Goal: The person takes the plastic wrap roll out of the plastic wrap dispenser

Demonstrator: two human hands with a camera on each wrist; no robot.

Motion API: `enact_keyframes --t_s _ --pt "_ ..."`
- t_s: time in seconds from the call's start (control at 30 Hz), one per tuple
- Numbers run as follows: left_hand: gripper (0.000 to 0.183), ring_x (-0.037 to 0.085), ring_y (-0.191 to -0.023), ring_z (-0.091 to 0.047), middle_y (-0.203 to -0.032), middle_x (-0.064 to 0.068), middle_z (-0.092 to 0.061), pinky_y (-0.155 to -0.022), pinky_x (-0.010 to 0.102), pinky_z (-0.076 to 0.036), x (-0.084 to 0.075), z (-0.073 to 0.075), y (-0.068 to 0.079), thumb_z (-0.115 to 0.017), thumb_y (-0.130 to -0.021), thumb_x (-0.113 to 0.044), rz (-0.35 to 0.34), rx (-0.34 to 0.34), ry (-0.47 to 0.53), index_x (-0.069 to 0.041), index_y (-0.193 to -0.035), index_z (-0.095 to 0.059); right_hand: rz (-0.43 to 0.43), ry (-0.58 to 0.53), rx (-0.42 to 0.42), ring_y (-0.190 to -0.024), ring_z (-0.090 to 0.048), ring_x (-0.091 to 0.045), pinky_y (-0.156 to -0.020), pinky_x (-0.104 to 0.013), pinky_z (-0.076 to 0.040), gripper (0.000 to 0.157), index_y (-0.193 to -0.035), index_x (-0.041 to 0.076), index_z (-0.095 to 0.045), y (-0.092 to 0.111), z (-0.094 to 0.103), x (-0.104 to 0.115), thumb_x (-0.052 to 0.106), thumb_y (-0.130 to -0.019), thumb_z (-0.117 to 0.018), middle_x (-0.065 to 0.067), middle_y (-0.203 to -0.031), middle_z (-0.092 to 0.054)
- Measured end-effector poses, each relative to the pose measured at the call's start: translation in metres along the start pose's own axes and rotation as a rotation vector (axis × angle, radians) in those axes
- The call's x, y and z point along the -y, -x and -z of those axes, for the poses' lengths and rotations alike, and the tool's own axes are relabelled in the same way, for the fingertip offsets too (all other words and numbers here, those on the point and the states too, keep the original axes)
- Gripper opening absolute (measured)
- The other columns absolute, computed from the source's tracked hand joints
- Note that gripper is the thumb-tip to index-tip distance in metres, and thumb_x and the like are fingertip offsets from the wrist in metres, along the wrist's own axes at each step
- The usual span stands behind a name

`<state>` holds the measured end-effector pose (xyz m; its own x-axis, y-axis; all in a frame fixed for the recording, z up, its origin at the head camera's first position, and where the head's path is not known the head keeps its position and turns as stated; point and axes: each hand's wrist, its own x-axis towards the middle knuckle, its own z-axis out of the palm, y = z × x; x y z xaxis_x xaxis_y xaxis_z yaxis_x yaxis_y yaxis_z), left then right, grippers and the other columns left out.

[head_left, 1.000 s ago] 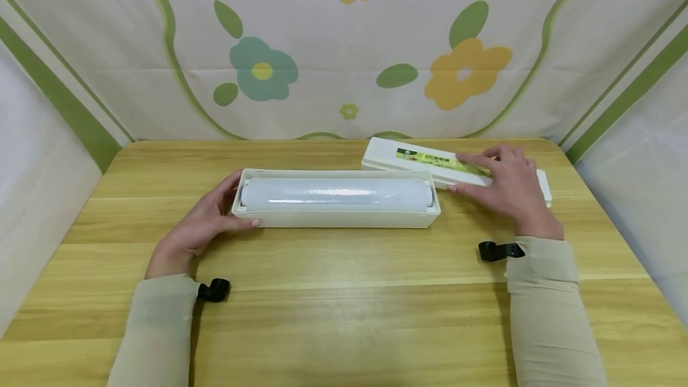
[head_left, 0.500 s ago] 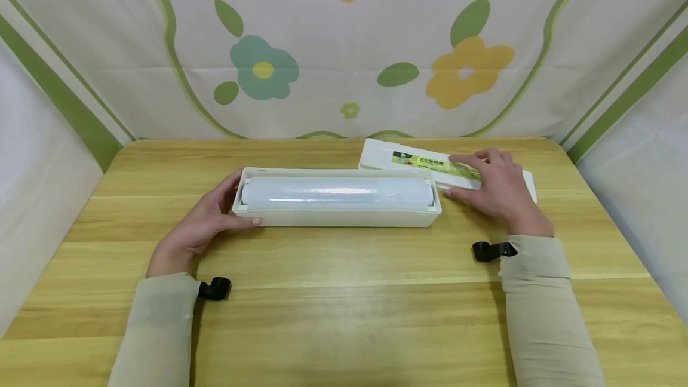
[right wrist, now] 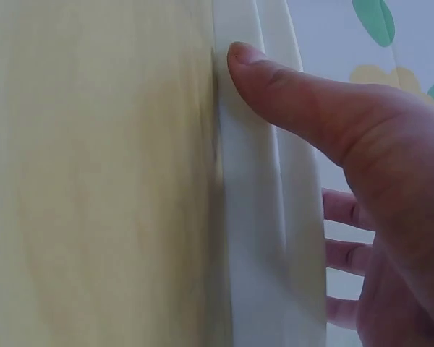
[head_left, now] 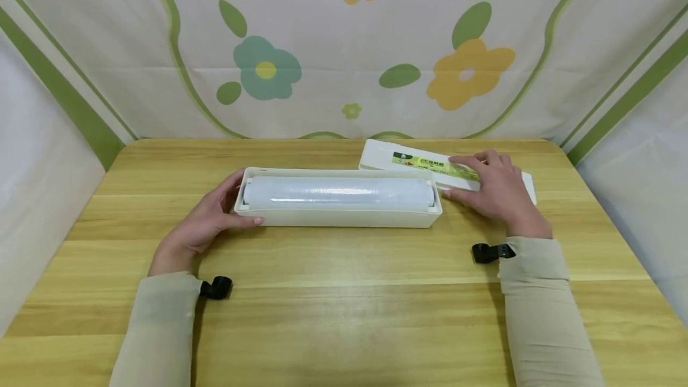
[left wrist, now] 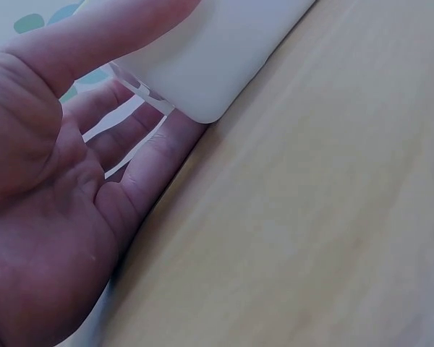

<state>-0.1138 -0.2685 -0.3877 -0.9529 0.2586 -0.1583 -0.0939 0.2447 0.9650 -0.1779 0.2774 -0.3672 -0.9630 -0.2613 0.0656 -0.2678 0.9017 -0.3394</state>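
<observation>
A long cream plastic box stands uncovered on the table in the head view. In it lies a roll of cling film, shiny and whitish. My left hand holds the box's left end, thumb on the front wall and fingers round the back. The left wrist view shows this box end between thumb and fingers. Behind the box's right end, a white lid with a green-yellow label lies at a slant. My right hand grips this lid, its thumb on the near side and fingers over the far side.
The wooden table extends in front of the box and to both sides. A floral cloth hangs along the table's back edge, with white cloth at the sides. The lid's left part sits partly behind the box.
My right hand and the lid have shifted slightly left, and the lid's right end has come with them. Since half a second ago both hands have stayed nearly still.
</observation>
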Motion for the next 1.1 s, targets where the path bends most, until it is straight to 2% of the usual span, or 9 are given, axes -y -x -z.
enact_keyframes --t_s 0.33,0.5,0.63,0.77,0.93,1.1 --pt "0.099 0.021 -0.138 -0.044 -0.155 0.000 -0.045 -0.104 0.017 -0.046 -0.002 -0.001 0.002 -0.088 -0.088 -0.004 -0.004 -0.009 0.005 -0.031 -0.167 -0.035 -0.035 -0.012 0.016 -0.141 -0.041 -0.051 -0.117 -0.077 -0.023 0.077 -0.153 0.023 -0.059 -0.002 0.004 0.006 0.053 -0.088 -0.087 -0.025 -0.148 -0.049" --pt "0.101 0.021 -0.140 -0.042 -0.157 0.001 -0.044 -0.105 0.017 -0.045 -0.002 0.000 0.002 -0.089 -0.087 -0.005 0.001 -0.008 -0.001 -0.031 -0.168 -0.034 -0.017 -0.001 -0.004 -0.140 -0.043 -0.050 -0.114 -0.074 -0.030 0.077 -0.153 0.019 -0.060 -0.002 0.009 0.012 0.052 -0.089 -0.086 -0.025 -0.152 -0.050" --pt "0.100 0.021 -0.140 -0.043 -0.157 0.001 -0.044 -0.105 0.017 -0.046 -0.002 0.000 0.002 -0.089 -0.087 -0.004 -0.001 -0.011 0.005 -0.030 -0.168 -0.035 0.027 0.004 -0.068 -0.132 -0.051 -0.047 -0.105 -0.069 -0.042 0.075 -0.152 0.015 -0.061 -0.001 0.014 0.020 0.047 -0.090 -0.087 -0.025 -0.148 -0.054" --pt "0.100 0.021 -0.141 -0.041 -0.158 0.001 -0.043 -0.105 0.016 -0.045 -0.003 0.000 0.002 -0.089 -0.087 -0.005 -0.001 -0.009 0.006 -0.030 -0.168 -0.035 0.073 0.001 -0.134 -0.127 -0.055 -0.046 -0.097 -0.066 -0.048 0.070 -0.152 0.012 -0.061 0.000 0.019 0.032 0.043 -0.094 -0.084 -0.026 -0.144 -0.056" --pt "0.101 0.021 -0.143 -0.040 -0.159 0.001 -0.043 -0.106 0.016 -0.044 -0.003 0.000 0.002 -0.089 -0.086 -0.006 0.003 -0.008 0.007 -0.030 -0.168 -0.035 0.119 -0.004 -0.179 -0.130 -0.056 -0.047 -0.101 -0.067 -0.047 0.061 -0.155 0.015 -0.059 0.000 0.023 0.051 0.039 -0.101 -0.077 -0.026 -0.145 -0.057" --pt "0.100 0.021 -0.142 -0.041 -0.158 0.000 -0.044 -0.105 0.017 -0.045 -0.002 0.000 0.001 -0.090 -0.086 -0.005 0.014 -0.019 0.005 -0.032 -0.166 -0.037 0.232 0.003 -0.254 -0.125 -0.061 -0.046 -0.100 -0.063 -0.051 0.054 -0.148 0.011 -0.064 -0.001 0.020 0.068 0.029 -0.100 -0.079 -0.025 -0.137 -0.063"
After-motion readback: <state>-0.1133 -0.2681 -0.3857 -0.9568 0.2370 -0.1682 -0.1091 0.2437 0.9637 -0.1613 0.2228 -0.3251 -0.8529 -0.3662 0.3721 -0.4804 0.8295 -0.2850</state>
